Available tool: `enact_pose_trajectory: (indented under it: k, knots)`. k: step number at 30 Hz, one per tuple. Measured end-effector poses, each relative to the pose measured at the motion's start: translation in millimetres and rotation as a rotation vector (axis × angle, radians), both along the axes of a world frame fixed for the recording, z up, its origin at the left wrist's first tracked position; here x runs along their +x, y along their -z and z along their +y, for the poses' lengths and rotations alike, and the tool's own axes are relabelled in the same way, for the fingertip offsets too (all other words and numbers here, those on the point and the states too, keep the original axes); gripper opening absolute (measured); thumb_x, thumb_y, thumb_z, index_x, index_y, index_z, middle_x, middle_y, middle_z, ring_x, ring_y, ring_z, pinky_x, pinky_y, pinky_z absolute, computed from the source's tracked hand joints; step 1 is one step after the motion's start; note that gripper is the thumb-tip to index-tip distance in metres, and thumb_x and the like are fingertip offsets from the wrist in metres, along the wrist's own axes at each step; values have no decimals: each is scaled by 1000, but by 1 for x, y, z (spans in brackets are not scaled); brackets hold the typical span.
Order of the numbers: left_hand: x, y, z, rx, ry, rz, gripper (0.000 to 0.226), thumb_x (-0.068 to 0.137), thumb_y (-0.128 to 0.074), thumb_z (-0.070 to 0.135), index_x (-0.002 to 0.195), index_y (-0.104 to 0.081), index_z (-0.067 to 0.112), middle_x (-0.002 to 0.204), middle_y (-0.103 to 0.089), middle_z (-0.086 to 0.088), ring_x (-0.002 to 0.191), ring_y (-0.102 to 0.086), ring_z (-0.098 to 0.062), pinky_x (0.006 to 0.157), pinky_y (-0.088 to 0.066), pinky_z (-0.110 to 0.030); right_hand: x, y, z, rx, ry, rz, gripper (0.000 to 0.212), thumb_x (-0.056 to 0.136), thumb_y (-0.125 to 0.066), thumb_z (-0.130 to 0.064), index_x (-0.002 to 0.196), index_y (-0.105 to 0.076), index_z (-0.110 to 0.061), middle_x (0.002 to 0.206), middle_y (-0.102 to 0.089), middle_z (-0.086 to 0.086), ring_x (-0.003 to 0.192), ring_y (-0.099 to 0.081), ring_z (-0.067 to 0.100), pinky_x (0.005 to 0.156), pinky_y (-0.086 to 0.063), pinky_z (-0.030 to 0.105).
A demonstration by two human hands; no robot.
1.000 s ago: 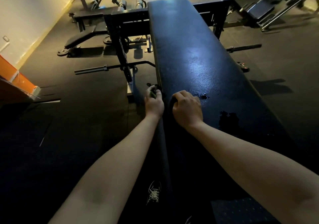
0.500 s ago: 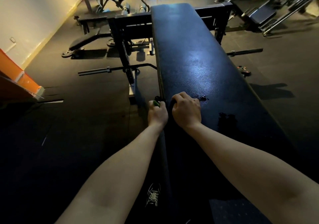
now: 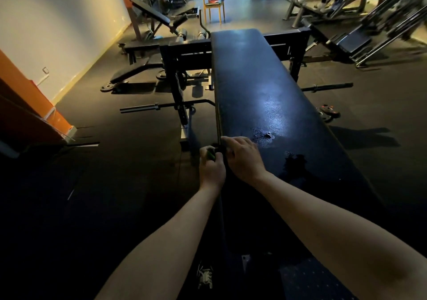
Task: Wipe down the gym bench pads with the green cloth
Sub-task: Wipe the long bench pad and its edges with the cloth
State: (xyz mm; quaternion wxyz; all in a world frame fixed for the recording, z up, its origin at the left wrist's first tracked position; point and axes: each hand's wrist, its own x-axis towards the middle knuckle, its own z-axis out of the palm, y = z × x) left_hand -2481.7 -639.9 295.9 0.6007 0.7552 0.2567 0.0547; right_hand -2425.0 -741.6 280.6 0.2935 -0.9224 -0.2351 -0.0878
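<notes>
A long black bench pad (image 3: 254, 80) runs away from me, glossy in the middle with a small wet, scuffed patch (image 3: 265, 135). My left hand (image 3: 211, 168) grips the green cloth (image 3: 210, 155) against the pad's left side edge; only a sliver of green shows between the fingers. My right hand (image 3: 245, 159) sits on top of the pad at the same edge, with its fingers curled over the rim right beside the left hand.
A black rack frame (image 3: 180, 87) and a barbell (image 3: 157, 107) on the floor lie left of the bench. Incline benches (image 3: 150, 11) stand along the left wall, a yellow chair (image 3: 212, 4) beyond. Machines (image 3: 369, 22) fill the far right. My shoe (image 3: 204, 276) is below.
My view has tilted up, showing more of the room. My left hand with the cloth has slid a little back toward me along the pad's side edge. The right hand keeps its place.
</notes>
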Motion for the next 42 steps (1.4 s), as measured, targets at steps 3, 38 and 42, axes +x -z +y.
enact_pose_trajectory:
  k: [3, 38, 42]
  knots:
    - [13, -25, -3, -102, -2, -152, 25, 104, -46, 22, 125, -50, 9, 109, -61, -11, 85, -60, -13, 63, -44, -12, -4, -12, 1, 398, -141, 197, 53, 93, -50, -25, 146, -44, -28, 139, -50, 5, 127, -46, 19, 105, -39, 26]
    - [93, 42, 16, 464, 331, -40, 84, 85, -57, 56, 153, -32, 15, 154, -41, -12, 137, -39, -34, 112, -35, -45, 102, -14, 18, -107, 8, 198, 40, 87, -60, -6, 121, -70, -25, 112, -62, 11, 104, -54, 33, 94, -47, 41]
    - [94, 46, 17, 441, 353, 21, 96, 93, -59, 53, 160, -3, 11, 167, -7, -8, 150, -12, -30, 121, -13, -41, 96, -5, -34, -90, 253, 126, 41, 84, -58, 0, 116, -72, -20, 107, -64, 15, 97, -58, 40, 88, -51, 43]
